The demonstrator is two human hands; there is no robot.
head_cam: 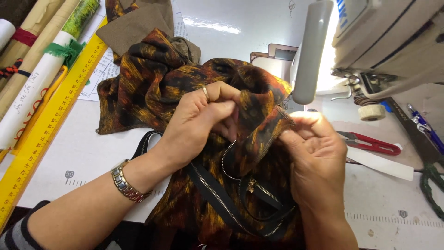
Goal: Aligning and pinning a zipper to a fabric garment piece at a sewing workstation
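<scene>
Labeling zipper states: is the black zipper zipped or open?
Open: the black zipper has its two teeth rows apart, looping separately around the slider.

Both hands work a bunched piece of patterned fabric (152, 83), black with orange and rust streaks, lying on a white table (83, 153). The left hand (201, 121), ring on one finger and a metal bracelet at the wrist, pinches a fold near the middle. The right hand (314, 153) grips the stitched edge just beside it. A black zipper (231, 199) with metal teeth loops below the hands. Red thread snips (370, 142) lie to the right, near a sewing machine (393, 41); a yellow ruler (46, 125) runs along the left
</scene>
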